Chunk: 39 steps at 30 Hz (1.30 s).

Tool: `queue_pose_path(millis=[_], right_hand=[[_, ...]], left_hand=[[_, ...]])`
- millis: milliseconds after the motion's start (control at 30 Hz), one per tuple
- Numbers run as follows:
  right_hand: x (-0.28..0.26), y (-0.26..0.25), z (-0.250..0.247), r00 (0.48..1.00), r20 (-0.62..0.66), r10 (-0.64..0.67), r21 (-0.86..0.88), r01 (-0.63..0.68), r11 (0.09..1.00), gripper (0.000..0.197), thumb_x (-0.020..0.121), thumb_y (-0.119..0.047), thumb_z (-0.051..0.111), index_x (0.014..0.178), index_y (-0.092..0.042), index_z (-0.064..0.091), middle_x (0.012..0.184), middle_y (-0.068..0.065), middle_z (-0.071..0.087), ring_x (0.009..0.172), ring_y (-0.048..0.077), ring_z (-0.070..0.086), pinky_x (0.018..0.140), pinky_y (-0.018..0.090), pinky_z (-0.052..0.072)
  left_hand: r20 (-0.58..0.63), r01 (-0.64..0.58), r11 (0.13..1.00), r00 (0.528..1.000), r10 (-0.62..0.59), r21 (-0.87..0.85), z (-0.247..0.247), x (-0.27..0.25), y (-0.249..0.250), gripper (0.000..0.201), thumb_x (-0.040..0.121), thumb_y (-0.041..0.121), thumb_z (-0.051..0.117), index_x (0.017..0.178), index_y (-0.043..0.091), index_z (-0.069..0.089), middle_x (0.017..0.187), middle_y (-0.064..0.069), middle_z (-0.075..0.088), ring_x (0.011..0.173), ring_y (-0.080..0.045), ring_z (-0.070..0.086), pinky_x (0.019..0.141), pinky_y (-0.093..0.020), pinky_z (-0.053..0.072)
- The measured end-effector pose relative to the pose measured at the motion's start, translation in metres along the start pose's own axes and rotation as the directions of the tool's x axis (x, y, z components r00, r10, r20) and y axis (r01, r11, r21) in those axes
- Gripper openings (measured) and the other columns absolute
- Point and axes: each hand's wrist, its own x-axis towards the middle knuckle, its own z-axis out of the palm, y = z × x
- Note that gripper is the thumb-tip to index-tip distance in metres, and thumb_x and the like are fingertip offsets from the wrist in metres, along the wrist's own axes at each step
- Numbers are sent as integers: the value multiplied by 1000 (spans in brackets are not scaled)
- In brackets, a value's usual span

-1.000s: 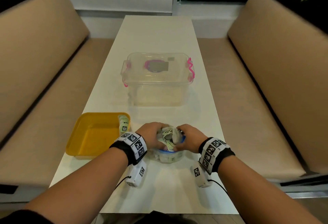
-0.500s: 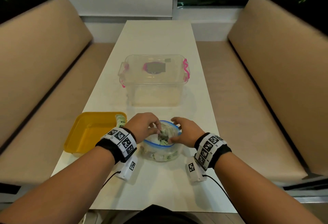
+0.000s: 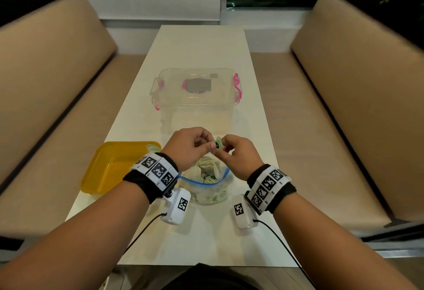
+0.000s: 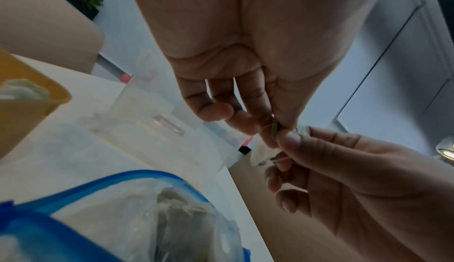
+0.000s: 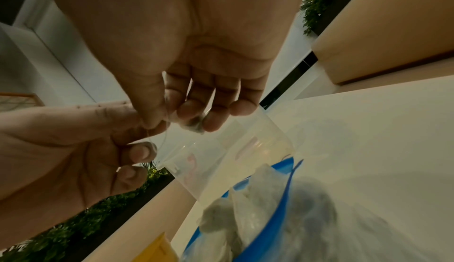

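A clear zip bag [image 3: 206, 180] with a blue seal stands open on the white table [image 3: 206, 239], stuffed with several tea bags. Just above its mouth both hands hold one tea bag [image 3: 216, 144] between them. My left hand [image 3: 190, 146] pinches its small green tag and string with thumb and forefinger. My right hand [image 3: 236, 155] pinches the pouch [image 5: 194, 124] in its fingertips. In the left wrist view the pouch [image 4: 260, 153] hangs under the meeting fingers, with the zip bag [image 4: 147, 217] below. The thin string [image 5: 164, 140] loops between the hands.
A yellow tray [image 3: 110, 170] sits left of the zip bag, with one tea bag [image 3: 152, 147] in its far right corner. Beyond the hands stands a lidded clear box [image 3: 195, 99] with pink latches. Beige benches flank the narrow table.
Both hands were down in the zip bag's mouth among the tea bags. They have risen and moved slightly away from me, holding a single tea bag between them.
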Motion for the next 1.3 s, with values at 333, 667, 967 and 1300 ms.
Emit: queue_pose_path(millis=[333, 667, 967, 1300], right_hand=[[-9, 11, -9, 995, -62, 83, 27, -82, 996, 33, 73, -5, 64, 51, -16, 41, 100, -9, 67, 87, 7, 62, 73, 18, 44], [-2, 6, 2, 989, 43, 144, 121, -149, 981, 8, 83, -11, 50, 82, -18, 46, 67, -4, 45, 61, 15, 41, 62, 37, 40], [15, -27, 28, 973, 215, 87, 192, -129, 973, 16, 85, -13, 56, 72, -15, 65, 72, 2, 63, 72, 15, 56, 79, 40, 47], [32, -59, 53, 976, 205, 80, 150, -112, 982, 18, 78, -26, 64, 95, -23, 62, 56, -15, 41, 56, 14, 39, 58, 26, 37]], left_hand=[[195, 61, 796, 956, -221, 602, 19, 1, -43, 19, 81, 33, 75, 98, 26, 69, 101, 9, 67, 95, -15, 62, 84, -30, 50], [77, -34, 900, 997, 1, 434, -10, 2, -20, 13, 90, 30, 66, 103, 30, 66, 83, 14, 64, 66, -4, 53, 72, -27, 47], [155, -147, 938, 983, 102, 315, -55, -6, 2, 13, 90, 19, 65, 98, 30, 67, 81, 10, 63, 70, -19, 58, 73, -31, 50], [220, -165, 765, 975, 31, 623, -109, -2, 0, 20, 94, 33, 59, 110, 36, 71, 99, 9, 69, 96, -13, 60, 86, -32, 48]])
